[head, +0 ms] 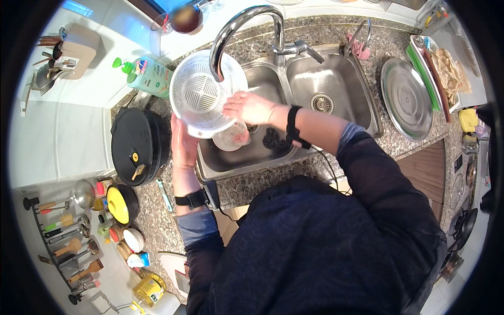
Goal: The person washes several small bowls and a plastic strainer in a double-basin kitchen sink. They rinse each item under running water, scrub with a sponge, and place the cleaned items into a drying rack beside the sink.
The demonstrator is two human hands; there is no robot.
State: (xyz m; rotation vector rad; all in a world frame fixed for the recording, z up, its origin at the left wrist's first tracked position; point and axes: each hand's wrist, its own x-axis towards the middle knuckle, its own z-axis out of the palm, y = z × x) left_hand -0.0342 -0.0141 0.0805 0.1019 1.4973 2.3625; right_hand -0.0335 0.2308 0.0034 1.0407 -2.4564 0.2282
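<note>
Over the left basin (236,163) of the steel double sink, a white plastic colander (202,92) is tilted so that its slotted inside faces up. My left hand (185,143) grips its rim at the lower left. Flat and slightly blurred, my right hand (250,108) reaches over the colander's right side with the fingers extended against the inner wall; nothing shows in it. The chrome faucet's spout (218,71) hangs above the colander. Partly hidden beneath lies a pale round dish (224,142) with something pink (241,138) at it. A dark scrubber-like bundle (271,138) rests on the basin floor.
Left of the sink stand a green dish-soap pump bottle (151,76) and a round black appliance (138,145). A large round metal lid (407,98) lies on the right counter, beside a white tray (454,106) of items. Utensils hang from a wall rack (49,248).
</note>
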